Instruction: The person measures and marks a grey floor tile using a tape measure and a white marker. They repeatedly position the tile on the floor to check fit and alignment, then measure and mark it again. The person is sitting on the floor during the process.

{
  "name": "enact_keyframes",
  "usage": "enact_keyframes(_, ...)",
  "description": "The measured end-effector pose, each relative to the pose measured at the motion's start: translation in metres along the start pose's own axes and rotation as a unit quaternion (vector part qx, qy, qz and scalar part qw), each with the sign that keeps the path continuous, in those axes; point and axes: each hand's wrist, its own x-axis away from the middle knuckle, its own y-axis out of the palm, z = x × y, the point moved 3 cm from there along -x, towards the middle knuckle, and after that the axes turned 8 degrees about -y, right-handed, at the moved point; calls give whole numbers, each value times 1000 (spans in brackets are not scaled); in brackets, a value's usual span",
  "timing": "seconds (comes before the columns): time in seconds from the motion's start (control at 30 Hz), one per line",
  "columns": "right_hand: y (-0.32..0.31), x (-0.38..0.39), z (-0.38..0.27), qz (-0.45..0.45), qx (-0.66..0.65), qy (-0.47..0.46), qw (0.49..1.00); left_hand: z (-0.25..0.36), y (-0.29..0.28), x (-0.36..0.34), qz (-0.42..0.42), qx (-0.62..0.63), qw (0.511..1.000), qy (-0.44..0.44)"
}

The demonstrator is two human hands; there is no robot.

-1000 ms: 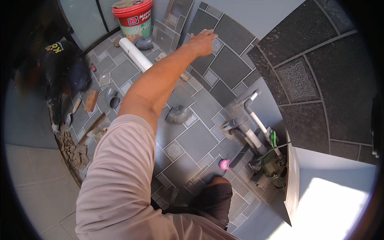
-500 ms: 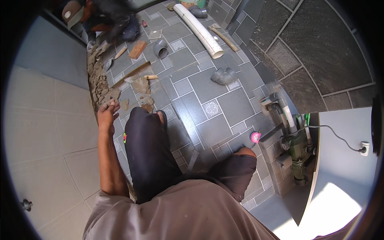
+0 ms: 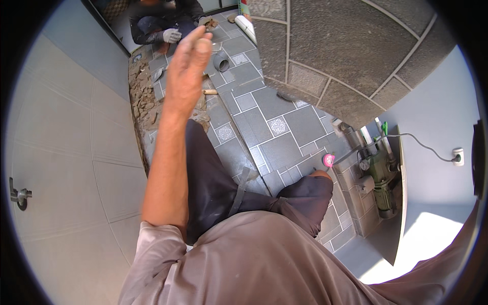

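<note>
My left hand (image 3: pixel 187 73) is raised in front of me, fingers stretched out and nothing seen in it. Behind it in the view runs a strip of broken floor and rubble (image 3: pixel 145 99) along the left wall. Just right of my wrist, a wooden handle (image 3: pixel 210 92) lies on the grey tiles, the tool's other end hidden by my arm. Farther off, a grey pipe elbow (image 3: pixel 221 61) rests on the floor. My right hand is outside the picture.
A person with a gloved hand (image 3: pixel 172 35) crouches at the far end. A tiled block (image 3: pixel 351 51) juts in at upper right, partly hiding a white pipe (image 3: pixel 246 26). At right are a pink tape measure (image 3: pixel 329 160), green pump (image 3: pixel 381 178) and cable (image 3: pixel 422 145). A door handle (image 3: pixel 21 195) is left.
My left hand has risen from beside the rubble strip, its fingers now straightened. The view has shifted, and the tiled block covers more of it. The other person now sits more upright.
</note>
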Motion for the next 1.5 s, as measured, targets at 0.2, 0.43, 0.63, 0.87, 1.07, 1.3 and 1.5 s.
enact_keyframes(0.2,32,-62,11,-43,-18,-25,999,-28,82,-71,-69,151,983,-83)
enact_keyframes(0.43,36,-109,27,-98,29,-16,995,-122,180,-109,-140,313,885,-316)
enact_keyframes(0.63,32,-133,74,40,97,-37,994,-146,218,-80,-186,431,740,-481)
enact_keyframes(0.87,148,46,144,-97,-330,440,830,-163,209,-84,-171,299,723,-600)
enact_keyframes(1.07,200,116,81,23,-419,585,694,-146,212,-81,-140,202,703,-668)
enact_keyframes(1.3,353,242,81,-95,-340,577,736,-184,233,-24,-90,57,674,-731)
enact_keyframes(1.5,408,328,46,-117,-340,652,668,-203,241,16,-160,-30,671,-724)
